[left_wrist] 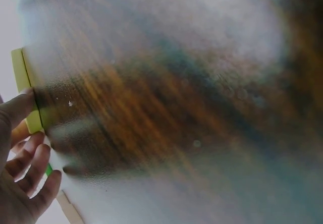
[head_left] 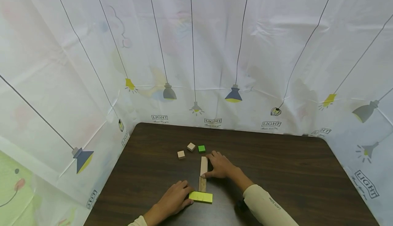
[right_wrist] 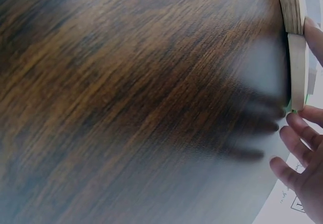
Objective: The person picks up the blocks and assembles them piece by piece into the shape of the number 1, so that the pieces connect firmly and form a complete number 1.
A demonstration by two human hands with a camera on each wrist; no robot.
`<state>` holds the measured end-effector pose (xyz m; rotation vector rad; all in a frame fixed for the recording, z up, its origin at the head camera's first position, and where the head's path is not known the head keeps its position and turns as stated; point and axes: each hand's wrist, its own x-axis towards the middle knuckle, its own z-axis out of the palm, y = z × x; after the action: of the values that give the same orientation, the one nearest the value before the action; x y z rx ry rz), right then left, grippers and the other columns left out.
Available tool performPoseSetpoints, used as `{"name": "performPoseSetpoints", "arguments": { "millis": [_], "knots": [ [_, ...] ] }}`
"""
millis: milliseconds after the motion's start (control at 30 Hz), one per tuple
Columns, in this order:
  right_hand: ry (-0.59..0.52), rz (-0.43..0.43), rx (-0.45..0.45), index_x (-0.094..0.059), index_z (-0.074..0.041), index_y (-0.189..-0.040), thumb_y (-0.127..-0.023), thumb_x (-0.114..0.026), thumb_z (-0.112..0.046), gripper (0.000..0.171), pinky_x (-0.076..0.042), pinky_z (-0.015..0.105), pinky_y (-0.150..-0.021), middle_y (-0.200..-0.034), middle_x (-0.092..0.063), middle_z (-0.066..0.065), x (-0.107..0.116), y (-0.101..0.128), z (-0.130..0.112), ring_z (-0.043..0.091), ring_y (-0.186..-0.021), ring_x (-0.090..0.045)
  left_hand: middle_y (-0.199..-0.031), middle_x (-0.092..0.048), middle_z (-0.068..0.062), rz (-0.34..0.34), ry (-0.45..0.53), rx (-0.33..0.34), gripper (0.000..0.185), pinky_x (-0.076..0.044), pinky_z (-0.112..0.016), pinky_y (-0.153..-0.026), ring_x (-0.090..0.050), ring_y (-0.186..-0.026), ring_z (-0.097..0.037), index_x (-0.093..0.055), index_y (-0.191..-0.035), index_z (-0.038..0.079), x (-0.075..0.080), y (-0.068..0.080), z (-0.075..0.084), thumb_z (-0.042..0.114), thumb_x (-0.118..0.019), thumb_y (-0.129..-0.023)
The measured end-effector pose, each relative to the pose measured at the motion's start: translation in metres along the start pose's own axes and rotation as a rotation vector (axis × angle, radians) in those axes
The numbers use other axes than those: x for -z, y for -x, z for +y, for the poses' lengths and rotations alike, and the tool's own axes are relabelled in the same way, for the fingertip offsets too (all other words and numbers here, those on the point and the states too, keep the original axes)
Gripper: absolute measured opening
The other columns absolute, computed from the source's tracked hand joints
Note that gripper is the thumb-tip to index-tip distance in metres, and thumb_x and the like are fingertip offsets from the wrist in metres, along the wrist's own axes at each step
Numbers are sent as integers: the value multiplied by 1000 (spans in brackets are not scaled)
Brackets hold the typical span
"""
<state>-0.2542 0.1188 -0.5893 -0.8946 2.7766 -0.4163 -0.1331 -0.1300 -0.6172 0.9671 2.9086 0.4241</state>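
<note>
My left hand [head_left: 185, 193] lies on the dark table [head_left: 276, 171] and grips the left end of a flat yellow-green block [head_left: 201, 197]. In the left wrist view its thumb [left_wrist: 20, 108] presses the block [left_wrist: 22, 77], with the other fingers curled below. My right hand [head_left: 209, 166] holds a light wooden plank [head_left: 204, 165], thumb at its near side and fingers round its far end. A darker plank [head_left: 202, 184] continues from it towards the yellow block. The right wrist view shows both planks, light [right_wrist: 297, 67] and dark [right_wrist: 290, 4], with the fingers [right_wrist: 298, 128] beside them.
Two small wooden cubes [head_left: 181, 154] [head_left: 191, 146] and a green cube [head_left: 201, 148] sit just beyond the planks. A white curtain [head_left: 196, 65] printed with lamps walls the table on three sides. Bare tabletop stretches to the right.
</note>
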Motion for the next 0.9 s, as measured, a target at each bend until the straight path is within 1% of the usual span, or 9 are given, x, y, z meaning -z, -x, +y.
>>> {"name": "performPoseSetpoints", "arguments": {
  "millis": [333,600,700,900],
  "knots": [
    [6,5,-7,-51,-8,-144,-79,-70,-71,92,-45,55,-97,-130,-52,13,-1,1,1,30,-117,-52,-102,-56,11,2,-5,-8,34,-43,-21,-69,-46,-82,-1,-69,-120,24,0,0,0,46,-67,-94],
    [14,14,1,-52,-6,-143,-80,-68,-72,92,-45,54,-96,-131,-52,13,0,3,0,31,-116,-52,-101,-56,11,12,-4,-20,34,-42,-21,-68,-45,-81,-2,-69,-120,23,0,0,0,46,-68,-94],
    [13,19,3,-52,-6,-142,-80,-68,-72,92,-45,56,-96,-131,-52,14,-1,4,1,32,-117,-52,-101,-56,11,16,0,-24,34,-42,-21,-68,-45,-81,-2,-69,-120,23,-2,-1,-1,45,-68,-94],
    [26,23,-14,-51,-9,-145,-79,-65,-76,95,-44,57,-98,-133,-51,11,-6,4,3,31,-121,-51,-103,-57,11,21,0,-24,34,-43,-21,-68,-47,-82,-1,-69,-119,24,-2,0,-1,46,-69,-93]
  ]
}}
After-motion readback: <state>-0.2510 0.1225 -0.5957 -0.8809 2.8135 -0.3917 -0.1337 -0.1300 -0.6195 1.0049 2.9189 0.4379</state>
